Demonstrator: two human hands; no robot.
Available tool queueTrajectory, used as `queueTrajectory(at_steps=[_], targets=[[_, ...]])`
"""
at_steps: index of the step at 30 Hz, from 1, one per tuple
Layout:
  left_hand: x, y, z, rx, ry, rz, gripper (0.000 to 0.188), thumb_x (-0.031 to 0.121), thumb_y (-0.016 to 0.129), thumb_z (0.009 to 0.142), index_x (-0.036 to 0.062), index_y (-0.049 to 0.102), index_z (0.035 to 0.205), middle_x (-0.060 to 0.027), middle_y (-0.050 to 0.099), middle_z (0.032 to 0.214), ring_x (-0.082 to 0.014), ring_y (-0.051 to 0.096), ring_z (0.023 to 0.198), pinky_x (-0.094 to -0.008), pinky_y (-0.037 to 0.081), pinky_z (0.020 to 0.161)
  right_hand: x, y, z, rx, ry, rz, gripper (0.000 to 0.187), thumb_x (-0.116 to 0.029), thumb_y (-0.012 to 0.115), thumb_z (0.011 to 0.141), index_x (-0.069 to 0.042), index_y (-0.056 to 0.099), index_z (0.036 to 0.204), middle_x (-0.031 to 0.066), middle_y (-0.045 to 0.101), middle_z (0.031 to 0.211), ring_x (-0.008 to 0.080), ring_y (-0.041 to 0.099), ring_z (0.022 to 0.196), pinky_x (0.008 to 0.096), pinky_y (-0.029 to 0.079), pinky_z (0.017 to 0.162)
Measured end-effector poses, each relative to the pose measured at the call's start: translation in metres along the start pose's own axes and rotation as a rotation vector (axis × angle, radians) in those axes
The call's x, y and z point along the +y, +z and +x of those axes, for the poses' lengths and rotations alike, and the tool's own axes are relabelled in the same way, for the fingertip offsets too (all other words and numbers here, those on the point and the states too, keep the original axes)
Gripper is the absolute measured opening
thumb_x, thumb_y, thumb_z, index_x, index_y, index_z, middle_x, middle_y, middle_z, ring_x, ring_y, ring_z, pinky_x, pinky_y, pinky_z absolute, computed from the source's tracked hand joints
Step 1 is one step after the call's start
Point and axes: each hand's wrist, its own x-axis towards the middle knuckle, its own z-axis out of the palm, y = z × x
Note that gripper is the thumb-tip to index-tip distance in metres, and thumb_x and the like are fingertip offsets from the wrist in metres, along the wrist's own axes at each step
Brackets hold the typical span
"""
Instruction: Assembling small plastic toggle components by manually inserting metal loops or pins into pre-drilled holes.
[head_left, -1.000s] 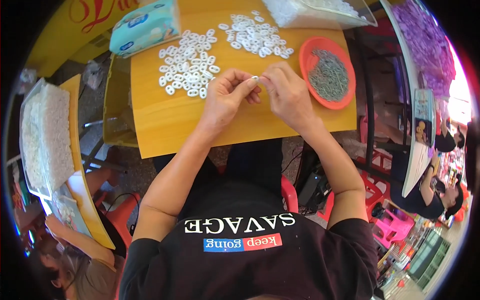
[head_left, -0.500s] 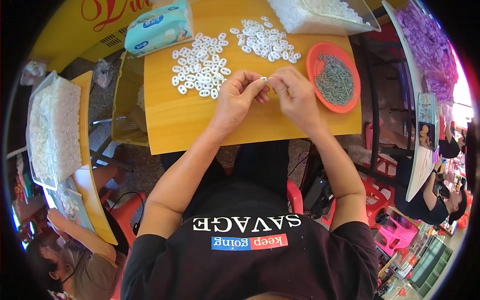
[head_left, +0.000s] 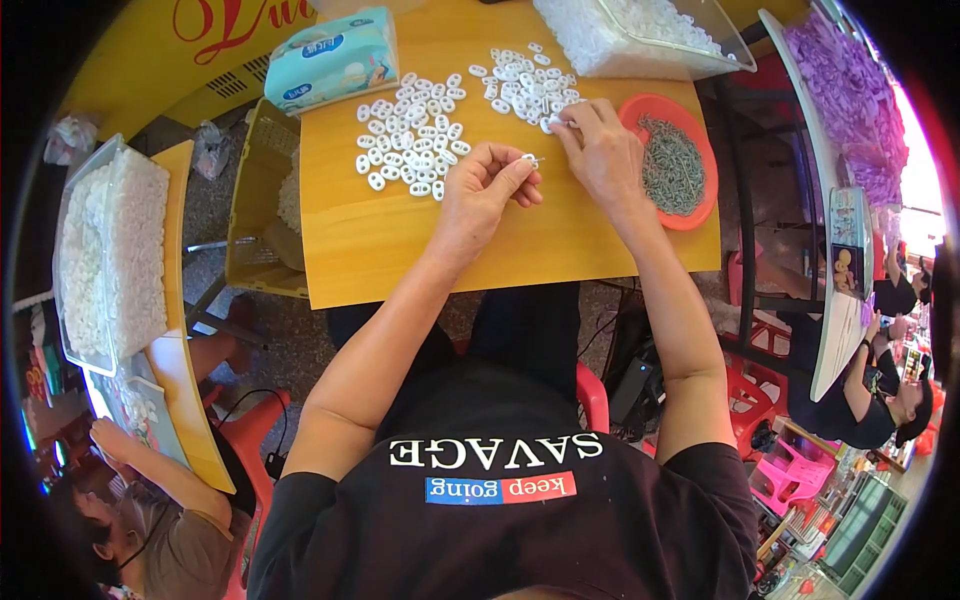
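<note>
Now hands apart: left hand [head_left: 487, 190] fingers pinch white piece [head_left: 529, 159]; right hand [head_left: 600, 150] fingers picking from right pile [head_left: 520, 85].

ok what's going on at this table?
A person seated at a yellow table pinches a small white plastic piece in the left hand. The right hand reaches into the right-hand pile of white pieces. A second pile lies to the left, and an orange dish of small metal parts sits to the right.
</note>
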Motion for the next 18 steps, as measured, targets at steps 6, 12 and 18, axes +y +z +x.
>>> queueTrajectory(at_steps=[6,12,18], targets=[[0.003,0.000,-0.002,0.027,-0.014,-0.068,0.013,0.014,0.061,0.095,0.0017,0.059,0.098,-0.0083,0.066,0.086,-0.0134,0.063,0.072,-0.0250,0.049,0.067,-0.006,0.003,-0.008,0.056,0.101,0.369,0.012,-0.010,0.070,0.085,-0.005,0.066,0.094,0.0079,0.067,0.085,0.0217,0.064,0.065,0.0322,0.051,0.059],[0.007,0.002,-0.001,0.046,-0.039,-0.101,0.011,0.013,0.061,0.095,0.0027,0.058,0.098,-0.0074,0.066,0.085,-0.0129,0.061,0.072,-0.0246,0.047,0.067,-0.030,-0.011,-0.021,-0.040,0.584,1.253,0.019,-0.012,0.068,0.090,0.001,0.066,0.104,0.0018,0.066,0.087,0.0051,0.056,0.067,0.0204,0.047,0.060],[0.005,0.001,-0.001,0.071,-0.029,-0.105,0.015,0.015,0.062,0.094,0.0010,0.057,0.097,-0.0083,0.066,0.083,-0.0134,0.062,0.068,-0.0254,0.049,0.064,-0.040,-0.005,-0.030,-0.035,0.642,1.394,0.018,-0.011,0.068,0.090,0.001,0.066,0.103,0.0032,0.066,0.087,0.0058,0.056,0.066,0.0202,0.047,0.060]])
